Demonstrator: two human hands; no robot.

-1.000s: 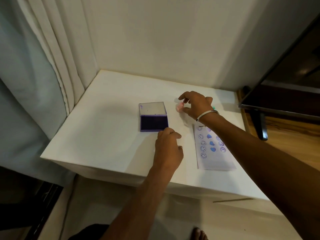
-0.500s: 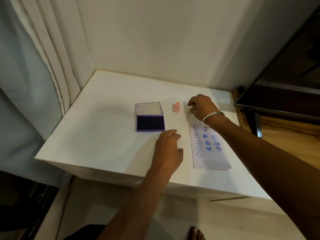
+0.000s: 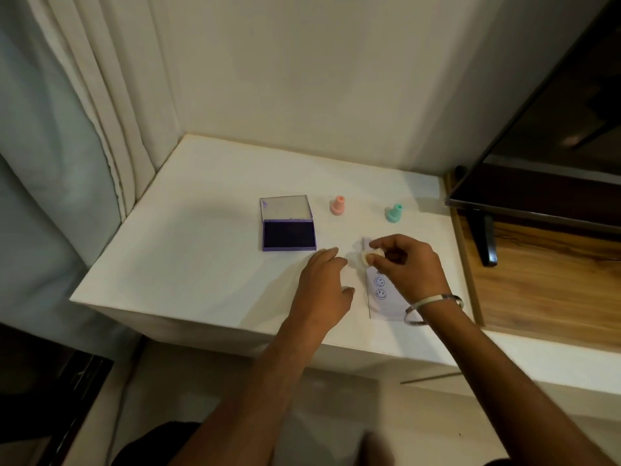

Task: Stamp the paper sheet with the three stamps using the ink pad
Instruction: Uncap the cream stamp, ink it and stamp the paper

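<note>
- Right hand is pinching a small cream stamp between thumb and fingertips, held tipped sideways just above the far end of the paper sheet.
- That sheet lies at about 4 o'clock from the ink pad, mostly hidden under the right hand and wrist; a few purple smiley prints show along its left side.
- Left hand rests palm-down on the white surface, fingers relaxed and gripping nothing, just left of the sheet.
- Ink pad is lying open, clear lid flipped back toward 12 o'clock, dark purple pad exposed.
- Pink stamp stands upright right beside the lid, at its 3 o'clock.
- Green stamp stands upright further along at 3 o'clock, well apart from the pink one.
- There's a silver bangle on the right wrist.
</note>
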